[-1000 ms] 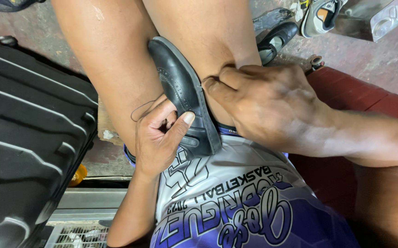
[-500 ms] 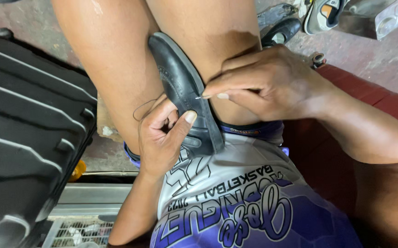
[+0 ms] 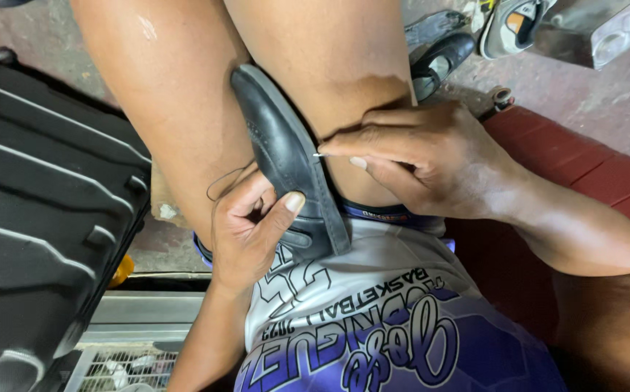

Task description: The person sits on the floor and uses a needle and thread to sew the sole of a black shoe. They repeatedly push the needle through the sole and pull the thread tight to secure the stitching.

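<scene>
A black leather shoe (image 3: 286, 156) is wedged upright between my two bare knees. My left hand (image 3: 246, 229) grips its heel end, thumb pressed on the upper, with a thin dark thread (image 3: 220, 185) looping beside the fingers. My right hand (image 3: 420, 156) rests against the shoe's right side, pinching a thin needle (image 3: 319, 154) whose tip touches the shoe's edge. White and purple shorts (image 3: 373, 319) cover my lap.
A black ribbed hard-shell suitcase (image 3: 35, 218) lies at the left. A red seat (image 3: 591, 174) is under me at the right. More shoes (image 3: 438, 51) and a sneaker (image 3: 511, 22) lie on the concrete floor beyond. A metal grate (image 3: 119, 366) is at the bottom left.
My right hand has slid slightly down and right along the shoe's side, its fingers now pinching the needle at the edge. My left hand keeps its grip on the heel.
</scene>
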